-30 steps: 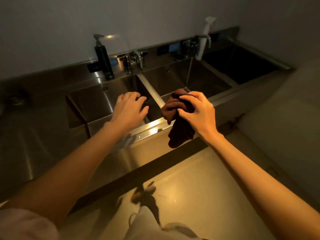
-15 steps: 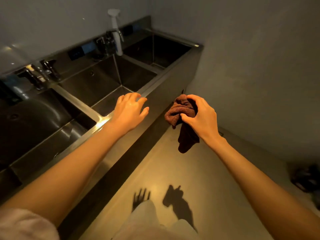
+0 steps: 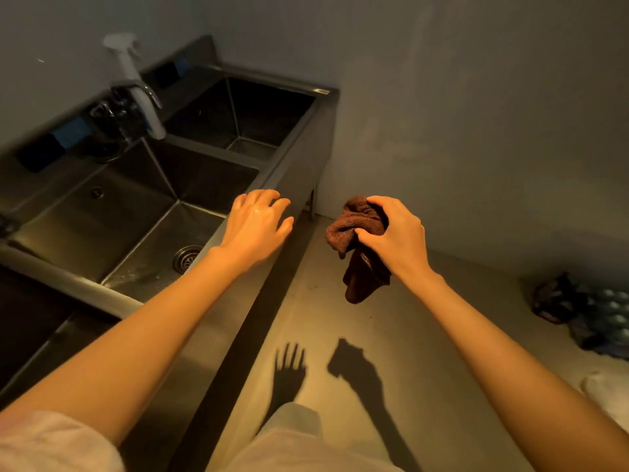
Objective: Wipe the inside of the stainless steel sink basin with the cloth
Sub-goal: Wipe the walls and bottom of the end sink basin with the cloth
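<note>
The right hand (image 3: 396, 235) has its grip closed round a bunched brown cloth (image 3: 357, 247), fingers curled over the top and the thumb pinching the wad from the near side, while a loose tail of fabric hangs below the palm. Hand and cloth are in the air over the floor (image 3: 425, 335), to the right of the sink unit and apart from it. The left hand (image 3: 257, 224) holds nothing: its fingers are spread and relaxed, palm down, over the front rim of the stainless steel sink basin (image 3: 112, 226), though contact with the rim cannot be told. A round drain (image 3: 186, 257) shows in the basin floor just left of that wrist, and a thin stream of water runs down from the tap (image 3: 143, 97) at the far edge. A second basin (image 3: 238, 117) lies farther right. On the floor, shadows of both hands fall near the person's pale trousers (image 3: 292, 437), and a dark bundle (image 3: 585, 311) lies at the right edge.
</note>
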Tool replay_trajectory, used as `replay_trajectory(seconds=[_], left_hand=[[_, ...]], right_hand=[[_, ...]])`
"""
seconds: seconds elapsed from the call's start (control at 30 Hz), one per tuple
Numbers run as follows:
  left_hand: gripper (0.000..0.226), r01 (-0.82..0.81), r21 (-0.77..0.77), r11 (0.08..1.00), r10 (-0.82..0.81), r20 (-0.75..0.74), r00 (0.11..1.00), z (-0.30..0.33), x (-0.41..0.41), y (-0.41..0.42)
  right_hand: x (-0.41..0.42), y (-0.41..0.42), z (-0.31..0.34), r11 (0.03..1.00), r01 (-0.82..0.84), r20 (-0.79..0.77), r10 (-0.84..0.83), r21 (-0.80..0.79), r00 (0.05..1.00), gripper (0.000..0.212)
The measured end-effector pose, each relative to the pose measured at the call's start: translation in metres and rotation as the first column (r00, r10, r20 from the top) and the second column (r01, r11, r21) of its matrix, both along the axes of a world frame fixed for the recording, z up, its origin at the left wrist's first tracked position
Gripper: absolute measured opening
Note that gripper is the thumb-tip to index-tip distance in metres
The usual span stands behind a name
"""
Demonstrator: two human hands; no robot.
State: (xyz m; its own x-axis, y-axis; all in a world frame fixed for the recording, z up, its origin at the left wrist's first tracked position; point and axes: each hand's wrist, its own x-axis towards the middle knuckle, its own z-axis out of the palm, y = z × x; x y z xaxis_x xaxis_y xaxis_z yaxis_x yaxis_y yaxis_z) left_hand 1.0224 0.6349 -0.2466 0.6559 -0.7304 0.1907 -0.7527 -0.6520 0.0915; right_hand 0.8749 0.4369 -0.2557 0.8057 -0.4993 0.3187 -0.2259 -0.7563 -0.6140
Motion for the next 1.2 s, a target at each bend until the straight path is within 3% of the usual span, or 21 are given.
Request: replay_trajectory(seconds=[0.27,0.67,1.2], left_hand=[[0.044,0.095,0.007,0.995,-0.095,0.005,0.995,-0.008,0.063,-0.031],[0.047,0.094,0.036,0.995,-0.092,-0.059,0.994,-0.018,0.130,-0.108],[0.046,-0.096,0.094,0.991,0.101,-0.059,0.993,-0.015,0.208,-0.231]], right_hand=[[0.048,-0.012,0.004,0.996,0.093,0.008,-0.093,-0.011,0.996,0.052],[0.111,-0.094,-0.006,0.995,0.103,0.005,-0.103,-0.013,0.995,0.051],[0.221,-0.243,-0.006,0.998,-0.056,0.018,0.055,0.027,0.998,0.052]])
